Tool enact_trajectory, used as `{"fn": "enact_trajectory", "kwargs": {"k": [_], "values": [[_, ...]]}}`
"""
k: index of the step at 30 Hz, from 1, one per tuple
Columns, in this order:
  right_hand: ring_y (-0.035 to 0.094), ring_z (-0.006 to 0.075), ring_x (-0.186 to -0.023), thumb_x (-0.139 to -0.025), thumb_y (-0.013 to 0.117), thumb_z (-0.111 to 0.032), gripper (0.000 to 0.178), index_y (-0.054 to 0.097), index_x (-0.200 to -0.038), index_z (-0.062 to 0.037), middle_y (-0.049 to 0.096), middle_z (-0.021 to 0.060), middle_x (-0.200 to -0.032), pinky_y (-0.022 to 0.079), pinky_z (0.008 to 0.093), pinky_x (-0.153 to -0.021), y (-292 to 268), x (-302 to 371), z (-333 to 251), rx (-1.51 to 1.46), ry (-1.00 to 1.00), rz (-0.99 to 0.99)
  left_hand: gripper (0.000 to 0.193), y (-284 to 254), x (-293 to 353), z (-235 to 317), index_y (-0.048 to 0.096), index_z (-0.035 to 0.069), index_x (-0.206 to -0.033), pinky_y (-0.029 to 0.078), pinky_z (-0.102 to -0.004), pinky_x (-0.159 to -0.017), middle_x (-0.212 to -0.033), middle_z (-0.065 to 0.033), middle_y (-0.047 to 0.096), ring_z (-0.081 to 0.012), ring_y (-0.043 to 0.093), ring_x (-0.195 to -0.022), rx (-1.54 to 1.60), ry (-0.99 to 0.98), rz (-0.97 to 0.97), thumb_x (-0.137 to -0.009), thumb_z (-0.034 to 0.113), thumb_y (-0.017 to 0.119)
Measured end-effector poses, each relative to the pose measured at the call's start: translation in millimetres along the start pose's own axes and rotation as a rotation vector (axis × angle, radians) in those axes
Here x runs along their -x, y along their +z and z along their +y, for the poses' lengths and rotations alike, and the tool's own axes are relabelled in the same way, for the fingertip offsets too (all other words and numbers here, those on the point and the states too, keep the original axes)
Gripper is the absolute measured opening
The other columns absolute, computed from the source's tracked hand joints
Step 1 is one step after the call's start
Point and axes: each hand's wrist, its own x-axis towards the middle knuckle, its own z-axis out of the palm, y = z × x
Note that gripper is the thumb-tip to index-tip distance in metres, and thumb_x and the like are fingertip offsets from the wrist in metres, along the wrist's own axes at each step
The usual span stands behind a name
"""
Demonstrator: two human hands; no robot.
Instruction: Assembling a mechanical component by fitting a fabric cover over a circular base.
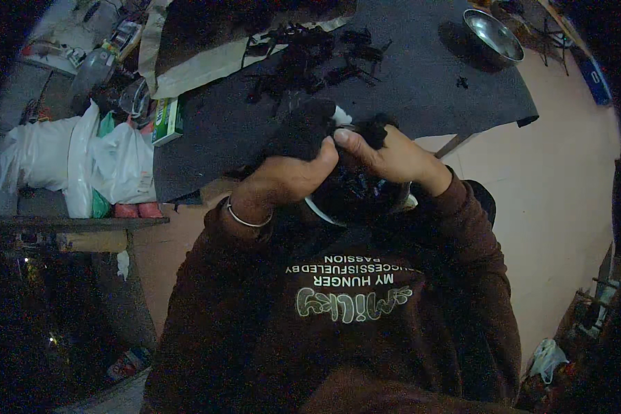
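Black material [300, 130] at both hands [290, 176] [407, 162]

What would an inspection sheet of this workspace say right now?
Surface: grey cloth, spread under the work.
Job's things: small dark pieces heaped on the cloth; pale-rimmed container below the hands, dark pieces inside.
Clutter: white plastic bags and green-and-white box at left; metal bowl at far right.
Hands: left hand and right hand close together; anything pinched is too dark to identify.
Cables: nothing seen.
Surroundings: pale floor; dim light.
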Motion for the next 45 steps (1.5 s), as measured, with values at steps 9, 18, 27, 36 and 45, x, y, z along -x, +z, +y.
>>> {"fn": "enact_trajectory", "kwargs": {"k": [9,18,27,36,45], "values": [[0.046,0.0124,-0.053,-0.082,0.040,-0.037,0.036,0.053,-0.076,-0.0041,0.049,0.0031,-0.058,0.038,0.0254,-0.049,8,-8,-5,-0.078,0.049,-0.032,0.013,-20,11,-4,0.055,0.002,-0.080,0.041,-0.0355,-0.080,-0.086,-0.0141,0.056,-0.0240,0.054,-0.085,-0.709,0.360,-0.201,-0.073,0.010,0.049],[0.057,0.0270,-0.068,-0.076,0.047,-0.031,0.028,0.054,-0.093,-0.0101,0.057,0.0121,-0.079,0.045,0.0341,-0.051,-25,-13,37,0.963,0.023,0.435,0.033,-18,12,8,0.048,-0.004,-0.101,0.037,-0.0350,-0.087,-0.102,-0.0163,0.050,-0.0247,0.048,-0.096,-0.148,-0.315,-0.180,-0.080,0.020,0.041],[0.057,0.0274,-0.067,-0.069,0.057,-0.023,0.028,0.053,-0.093,-0.0083,0.057,0.0119,-0.080,0.046,0.0306,-0.056,-34,-7,21,0.855,0.120,0.513,0.037,-12,15,-17,0.043,-0.004,-0.106,0.036,-0.0343,-0.086,-0.105,-0.0160,0.049,-0.0248,0.048,-0.096,-0.734,-0.192,-0.430,-0.078,0.019,0.046],[0.044,0.0077,-0.053,-0.072,0.060,-0.024,0.022,0.055,-0.076,-0.0028,0.050,0.0008,-0.059,0.037,0.0217,-0.047,-34,15,-10,-0.045,-0.049,0.195,0.038,-38,-22,0,0.046,0.001,-0.105,0.041,-0.0343,-0.075,-0.097,-0.0162,0.052,-0.0265,0.052,-0.086,0.234,-0.139,-0.071,-0.072,0.017,0.056],[0.041,0.0051,-0.052,-0.072,0.061,-0.026,0.023,0.055,-0.075,-0.0036,0.047,-0.0038,-0.059,0.033,0.0191,-0.045,-27,18,-9,-0.188,-0.154,0.032,0.033,-39,-14,13,0.052,0.001,-0.099,0.043,-0.0290,-0.073,-0.098,-0.0133,0.053,-0.0208,0.054,-0.085,0.353,-0.251,-0.016,-0.072,0.019,0.058]]}}
